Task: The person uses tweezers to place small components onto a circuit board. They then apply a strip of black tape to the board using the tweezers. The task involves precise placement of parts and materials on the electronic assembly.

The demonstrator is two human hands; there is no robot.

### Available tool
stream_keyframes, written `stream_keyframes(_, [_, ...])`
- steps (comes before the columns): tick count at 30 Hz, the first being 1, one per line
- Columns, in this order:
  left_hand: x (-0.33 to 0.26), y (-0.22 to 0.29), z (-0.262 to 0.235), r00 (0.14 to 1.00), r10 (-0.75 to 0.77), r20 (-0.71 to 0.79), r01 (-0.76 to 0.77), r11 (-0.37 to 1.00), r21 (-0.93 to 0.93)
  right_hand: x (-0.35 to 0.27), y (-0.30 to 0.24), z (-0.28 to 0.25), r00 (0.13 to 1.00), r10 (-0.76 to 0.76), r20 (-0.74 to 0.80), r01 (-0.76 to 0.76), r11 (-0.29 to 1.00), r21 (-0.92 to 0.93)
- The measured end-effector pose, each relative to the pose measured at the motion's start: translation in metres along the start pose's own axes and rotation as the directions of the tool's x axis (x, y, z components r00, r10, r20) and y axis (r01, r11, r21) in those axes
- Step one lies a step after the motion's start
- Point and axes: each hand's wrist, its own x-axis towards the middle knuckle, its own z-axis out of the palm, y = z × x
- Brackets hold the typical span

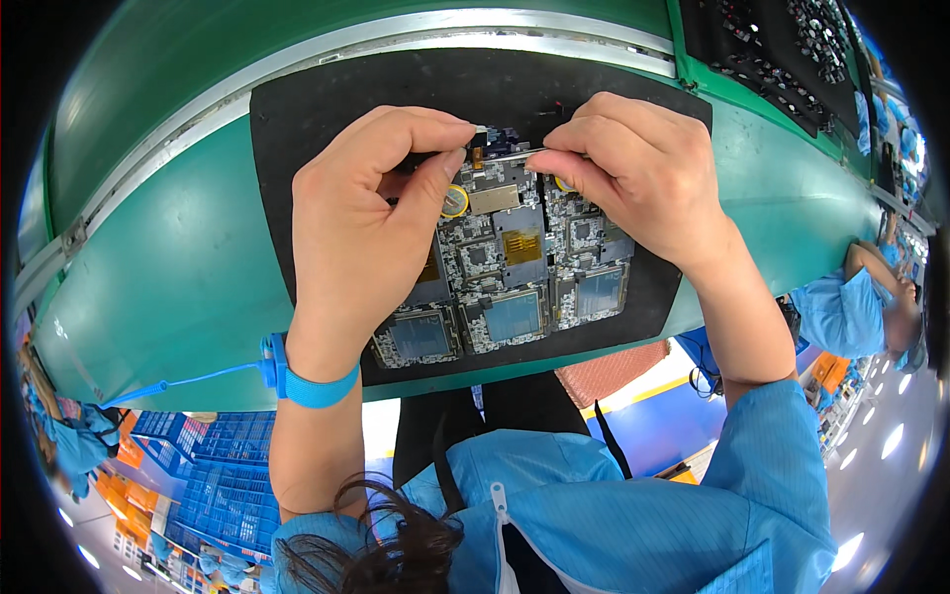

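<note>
Left hand curls thumb toward forefinger at the top of the circuit boards; can't make out whether it grips anything. Right hand pinches a thin metal tool. Boards lie side by side on the black mat: probably light, stiff, fragile; best held by bare edges. Tool likely slick, rigid; pinch its shaft. Orange flex strip looks bendy, easily creased; lift by its end.

Three circuit boards lie side by side.
</note>
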Motion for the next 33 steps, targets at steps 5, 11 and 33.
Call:
stream_keyframes(5, [0.000, -0.002, 0.000, 1.000, 0.031, 0.002, -0.031, 0.999, 0.017, 0.001, 0.004, 0.001, 0.999, -0.040, -0.010, 0.040, 0.999, 0.006])
stream_keyframes(11, [0.001, -0.003, -0.001, 1.000, 0.020, 0.001, -0.020, 1.000, 0.005, 0.008, 0.009, -0.001, 0.996, -0.090, 0.027, 0.090, 0.996, 0.001])
stream_keyframes(33, [-0.001, 0.000, 0.002, 1.000, 0.008, -0.024, -0.007, 1.000, 0.018, 0.008, 0.002, -0.004, 0.987, -0.159, -0.018, 0.158, 0.986, -0.052])
